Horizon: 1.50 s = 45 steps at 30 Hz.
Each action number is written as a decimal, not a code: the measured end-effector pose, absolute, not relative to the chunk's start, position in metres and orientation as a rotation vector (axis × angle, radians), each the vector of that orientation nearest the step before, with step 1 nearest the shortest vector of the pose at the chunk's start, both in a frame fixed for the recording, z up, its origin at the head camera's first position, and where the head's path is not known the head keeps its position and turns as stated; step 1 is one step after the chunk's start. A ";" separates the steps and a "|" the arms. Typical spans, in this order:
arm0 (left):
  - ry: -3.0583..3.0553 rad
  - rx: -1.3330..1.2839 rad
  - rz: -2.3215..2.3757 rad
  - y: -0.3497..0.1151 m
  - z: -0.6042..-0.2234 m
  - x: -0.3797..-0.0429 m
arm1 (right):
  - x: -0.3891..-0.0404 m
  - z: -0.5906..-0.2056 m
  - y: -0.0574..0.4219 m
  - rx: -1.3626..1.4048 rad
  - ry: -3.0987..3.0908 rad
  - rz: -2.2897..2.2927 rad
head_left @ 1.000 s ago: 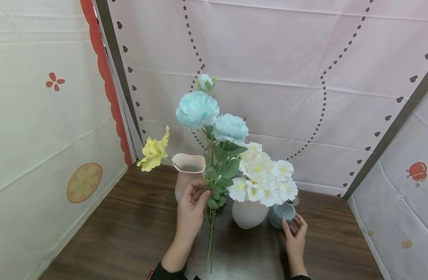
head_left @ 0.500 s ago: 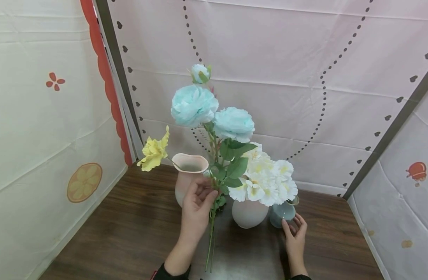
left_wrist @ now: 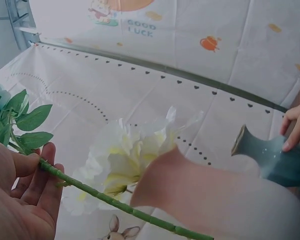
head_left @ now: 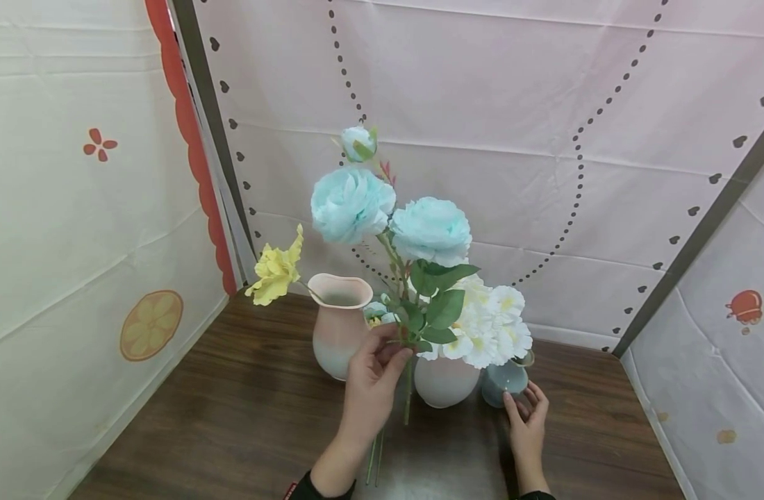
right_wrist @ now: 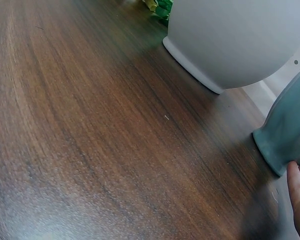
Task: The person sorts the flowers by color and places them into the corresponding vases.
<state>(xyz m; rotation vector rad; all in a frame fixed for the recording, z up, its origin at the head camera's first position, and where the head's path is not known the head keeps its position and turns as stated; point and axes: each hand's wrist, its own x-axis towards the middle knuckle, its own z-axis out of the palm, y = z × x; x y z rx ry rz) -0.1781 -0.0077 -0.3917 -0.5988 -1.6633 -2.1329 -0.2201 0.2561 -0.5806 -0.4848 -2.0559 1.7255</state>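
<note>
My left hand (head_left: 371,389) pinches the green stem (left_wrist: 107,197) of a light-blue artificial peony spray (head_left: 430,229), held upright above the table. Two large blooms and a bud top the spray, and the stem's lower end hangs free. At the right, my right hand (head_left: 529,434) holds a small blue-green vase (head_left: 503,382) low on its body, thumb in front. Beside that vase stands a rounded pink-and-white vase (head_left: 446,387) with white flowers (head_left: 507,323) in it. A taller pink-and-white vase (head_left: 338,333) on the left bears a yellow flower (head_left: 276,274) leaning out over its rim.
Thin green stems (head_left: 376,458) lie on the dark wooden table (head_left: 244,417) behind my left wrist. Small pale-blue flowers (head_left: 376,312) show between the taller vase and the spray. Printed cloth walls (head_left: 482,83) enclose the back and sides.
My left hand has shifted right, lifting the peony spray apart from the other stems, which stay on the table. The right hand and the small vase have not moved.
</note>
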 end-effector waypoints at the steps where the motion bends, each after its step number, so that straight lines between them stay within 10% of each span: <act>1: -1.659 -0.612 -2.138 -0.006 -0.392 -0.178 | -0.220 -0.581 0.256 -0.483 -2.054 1.726; 45: -1.877 -0.845 -2.072 0.058 -0.392 -0.172 | -0.219 -0.580 0.257 -0.455 -2.045 1.732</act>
